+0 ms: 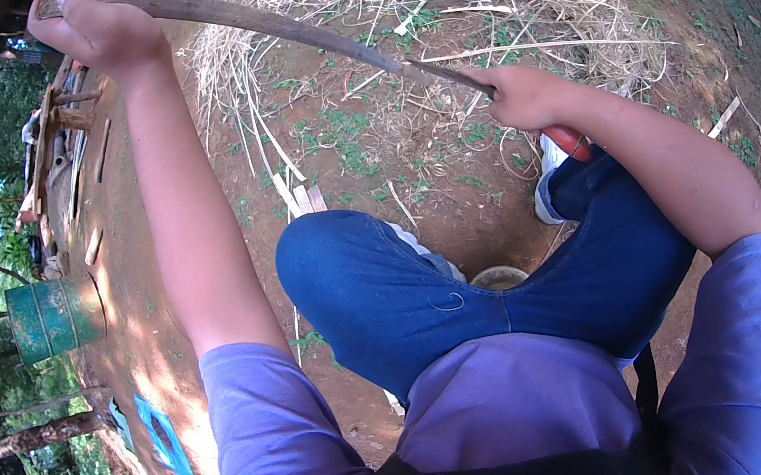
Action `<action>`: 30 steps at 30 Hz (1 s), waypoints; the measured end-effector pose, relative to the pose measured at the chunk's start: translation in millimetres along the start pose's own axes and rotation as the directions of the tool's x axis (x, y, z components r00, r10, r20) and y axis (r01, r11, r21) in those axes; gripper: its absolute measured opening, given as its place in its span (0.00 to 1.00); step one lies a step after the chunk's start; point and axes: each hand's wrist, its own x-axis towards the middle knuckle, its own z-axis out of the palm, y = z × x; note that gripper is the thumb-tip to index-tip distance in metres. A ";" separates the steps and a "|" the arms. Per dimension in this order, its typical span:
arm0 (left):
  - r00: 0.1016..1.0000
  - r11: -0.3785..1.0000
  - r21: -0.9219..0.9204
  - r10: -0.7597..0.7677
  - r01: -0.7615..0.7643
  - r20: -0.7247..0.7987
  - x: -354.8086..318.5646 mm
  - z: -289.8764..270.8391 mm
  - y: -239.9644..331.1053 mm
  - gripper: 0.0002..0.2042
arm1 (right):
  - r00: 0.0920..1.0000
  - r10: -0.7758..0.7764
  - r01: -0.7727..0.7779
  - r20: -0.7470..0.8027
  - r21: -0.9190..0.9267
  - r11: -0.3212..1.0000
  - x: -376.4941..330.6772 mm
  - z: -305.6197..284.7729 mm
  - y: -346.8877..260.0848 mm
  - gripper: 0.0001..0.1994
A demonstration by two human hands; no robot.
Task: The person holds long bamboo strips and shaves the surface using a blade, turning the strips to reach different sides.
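Note:
My left hand (99, 28), arm stretched out at the upper left, is closed round one end of a long brown strip of wood or bamboo (296, 32). The strip slants down to the right toward my right hand (526, 96). That hand grips a knife with a reddish handle (569, 143), whose end sticks out below the fist. Its dark blade (452, 76) lies against the strip near the strip's right end. Exactly how blade and strip meet there is hard to make out. Part of the left hand is cut off by the picture's edge.
Thin pale shavings (565, 15) litter the dirt ground ahead, with flat pale strips (298, 194) by my left knee. A round container rim (498, 278) shows between my legs. Off left are a green drum (57, 318), a blue panel (163, 437) and stacked wood (45, 158).

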 end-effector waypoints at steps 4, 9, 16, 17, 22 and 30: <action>0.979 0.931 -0.357 0.002 0.073 0.205 -4.8 -9.5 -3.6 0.11 | 0.904 -0.210 0.277 -0.373 0.135 0.951 -16.2 -10.9 -31.2 0.36; 0.903 0.853 -0.517 0.165 0.072 0.398 33.6 -64.4 -72.4 0.19 | 0.689 -0.452 0.659 -0.566 0.231 0.715 -44.8 -13.7 -111.6 0.33; 0.989 0.980 0.149 0.141 -0.133 -0.050 -6.0 4.0 -26.9 0.16 | 0.534 -0.550 0.777 -0.642 0.116 0.619 -37.8 -2.5 -128.0 0.32; 0.987 0.972 0.185 0.154 -0.143 -0.046 -4.2 2.1 -22.4 0.16 | 0.583 -0.543 0.739 -0.604 0.118 0.663 -37.6 -3.9 -124.7 0.33; 0.986 0.952 0.269 0.162 -0.145 -0.045 -7.5 9.0 -14.6 0.16 | 0.742 -0.445 0.603 -0.501 0.211 0.769 -19.0 11.0 -86.6 0.38; 0.995 0.979 0.203 0.021 -0.001 -0.097 -8.2 -11.3 -12.7 0.13 | 0.899 -0.311 0.346 -0.308 0.062 0.936 13.0 36.0 -28.7 0.39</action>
